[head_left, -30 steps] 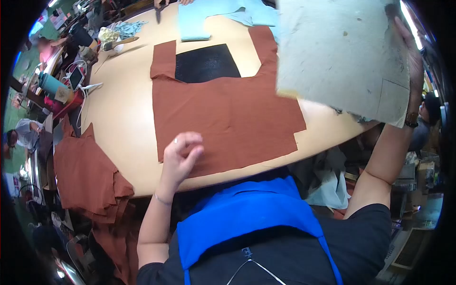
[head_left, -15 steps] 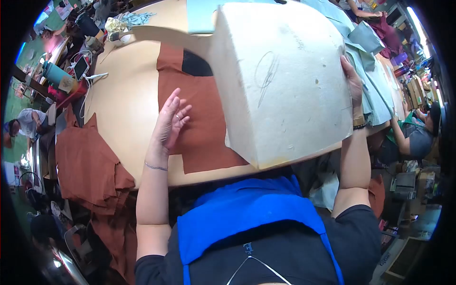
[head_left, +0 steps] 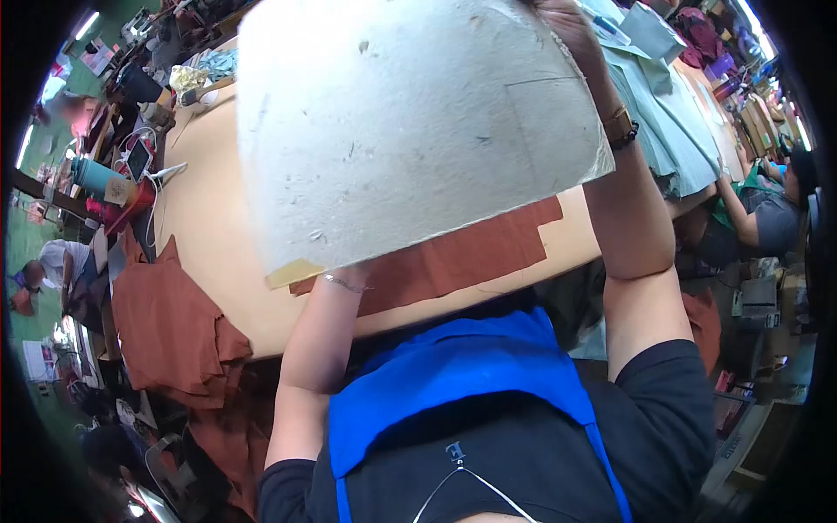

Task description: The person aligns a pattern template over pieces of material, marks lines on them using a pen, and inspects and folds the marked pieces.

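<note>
A large whitish stiff board, scuffed and marked with faint lines, is held up over the table. My right hand grips its upper right edge, fingers closed around it. My left wrist, with a thin bracelet, disappears behind the board's lower left edge, so the fingers of that hand are hidden. Under the board, a reddish-brown leather-like piece lies flat on the tan tabletop, mostly covered from sight.
More reddish-brown pieces hang over the table's left edge. Pale blue-green sheets are piled at right. A phone with a white cable and a teal tumbler stand at left. A co-worker sits at far right.
The board has shifted left and up and turned, now showing another face. My right hand has moved up along its edge. My left hand, visible and empty before, has gone behind the board.
</note>
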A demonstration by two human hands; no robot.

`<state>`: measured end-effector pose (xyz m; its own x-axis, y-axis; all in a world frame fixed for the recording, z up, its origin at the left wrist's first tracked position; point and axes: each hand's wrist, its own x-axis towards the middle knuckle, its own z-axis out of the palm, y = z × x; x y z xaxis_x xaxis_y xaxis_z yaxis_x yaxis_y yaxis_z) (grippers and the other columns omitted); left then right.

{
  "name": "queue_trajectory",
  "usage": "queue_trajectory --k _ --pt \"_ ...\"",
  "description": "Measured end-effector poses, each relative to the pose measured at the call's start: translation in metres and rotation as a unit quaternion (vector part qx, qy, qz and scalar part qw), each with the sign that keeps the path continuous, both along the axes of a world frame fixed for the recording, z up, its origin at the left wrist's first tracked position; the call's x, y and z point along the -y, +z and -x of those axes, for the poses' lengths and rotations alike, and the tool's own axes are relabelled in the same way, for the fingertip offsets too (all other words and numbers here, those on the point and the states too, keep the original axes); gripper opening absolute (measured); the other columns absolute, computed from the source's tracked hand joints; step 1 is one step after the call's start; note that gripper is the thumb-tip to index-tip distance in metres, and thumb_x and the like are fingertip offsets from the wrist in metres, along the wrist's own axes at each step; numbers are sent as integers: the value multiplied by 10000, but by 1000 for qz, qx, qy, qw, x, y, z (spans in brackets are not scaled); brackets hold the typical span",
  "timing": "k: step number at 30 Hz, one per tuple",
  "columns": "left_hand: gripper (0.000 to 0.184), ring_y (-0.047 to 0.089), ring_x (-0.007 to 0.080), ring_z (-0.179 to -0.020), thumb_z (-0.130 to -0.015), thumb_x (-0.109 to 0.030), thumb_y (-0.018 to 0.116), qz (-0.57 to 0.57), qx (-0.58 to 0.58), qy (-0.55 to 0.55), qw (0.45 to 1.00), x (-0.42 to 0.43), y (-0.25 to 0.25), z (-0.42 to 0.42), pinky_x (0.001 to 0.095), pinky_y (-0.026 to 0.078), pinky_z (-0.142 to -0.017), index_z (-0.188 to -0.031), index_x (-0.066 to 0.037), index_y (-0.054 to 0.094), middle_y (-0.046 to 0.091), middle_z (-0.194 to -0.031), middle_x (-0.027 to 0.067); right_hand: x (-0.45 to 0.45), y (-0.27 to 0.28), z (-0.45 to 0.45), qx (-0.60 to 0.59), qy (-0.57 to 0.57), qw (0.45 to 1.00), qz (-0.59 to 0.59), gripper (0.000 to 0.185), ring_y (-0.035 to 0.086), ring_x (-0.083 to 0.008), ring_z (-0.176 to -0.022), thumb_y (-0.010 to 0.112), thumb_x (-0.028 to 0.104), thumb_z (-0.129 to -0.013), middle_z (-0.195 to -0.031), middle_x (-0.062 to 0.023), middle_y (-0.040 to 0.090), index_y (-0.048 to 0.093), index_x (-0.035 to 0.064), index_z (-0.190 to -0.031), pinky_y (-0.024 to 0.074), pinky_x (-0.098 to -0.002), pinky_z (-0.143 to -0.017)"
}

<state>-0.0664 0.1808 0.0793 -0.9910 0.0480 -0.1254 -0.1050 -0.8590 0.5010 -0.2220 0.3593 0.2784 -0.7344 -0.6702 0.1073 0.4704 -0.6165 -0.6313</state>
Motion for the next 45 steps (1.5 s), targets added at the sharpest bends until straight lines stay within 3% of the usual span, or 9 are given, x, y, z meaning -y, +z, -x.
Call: queue_trajectory --k 2,5,8,9,12,13,19,27,45 --pt "689 450 261 -1305 -984 -384 541 32 14 65 997 17 -4 -7 407 402 -1067 -1488 -20 245 439 -1428 181 -3 1 -10 -24 -114 993 -26 260 681 -188 -829 483 196 -1019 -991 -139 677 557 3 -1177 519 -253 -658" --pt "679 457 255 -1299 -982 -352 559 145 45 152 977 57 -4 -23 402 410 -1062 -1481 -11 250 458 -1410 185 -78 -54 43 -227 -70 955 -176 379 674 -129 -967 513 258 -1013 -1172 -78 645 532 23 -1310 575 -261 -815" --pt "635 537 221 -1203 -950 -216 619 325 107 215 915 93 -10 -54 356 466 -992 -1446 0 285 545 -1302 187 -110 -90 32 -193 -126 952 -199 402 655 -105 -962 611 222 -959 -1144 -80 654 547 -6 -1284 552 -237 -806" --pt "622 576 205 -1156 -935 -154 645 384 128 230 885 102 -12 -65 334 493 -958 -1430 3 302 586 -1251 188 -121 -105 29 -195 -166 916 -309 440 646 -122 -978 624 207 -951 -1153 -81 643 514 -15 -1315 542 -254 -828" --pt "567 648 143 -922 -888 -53 685 498 168 156 836 112 -30 -90 252 528 -799 -1360 23 380 671 -1015 128 -148 -193 25 -230 -224 831 -455 449 626 -113 -992 716 127 -872 -1116 -89 659 562 -54 -1253 518 -226 -822" --pt "540 640 125 -867 -882 -51 692 521 169 156 822 112 -34 -91 240 520 -761 -1332 30 405 670 -961 106 -147 -210 16 -213 -199 851 -437 467 620 -115 -985 745 117 -849 -1099 -90 667 569 -67 -1240 507 -245 -849" --pt "436 543 56 -660 -827 -111 767 651 220 159 709 102 -18 -83 207 461 -595 -1171 66 565 593 -772 0 -141 -241 4 -300 -272 707 -580 624 632 -184 -1043 826 220 -783 -1142 -153 670 558 -69 -1267 496 -294 -918" --pt "585 494 51 -610 -794 -122 786 681 234 112 684 107 -17 -90 216 426 -542 -1288 67 536 509 -711 -25 -140 -222 -10 -346 -225 599 -686 690 643 -257 -1095 861 267 -731 -1194 -224 650 572 -72 -1258 494 -328 -956" --pt "593 466 43 -642 -830 -125 769 694 236 98 673 103 -12 -86 190 406 -560 -1325 65 502 457 -753 -34 -140 -236 -2 -400 -257 569 -671 680 668 -291 -990 849 414 -705 -1080 -199 686 640 -14 -1190 508 -345 -893"
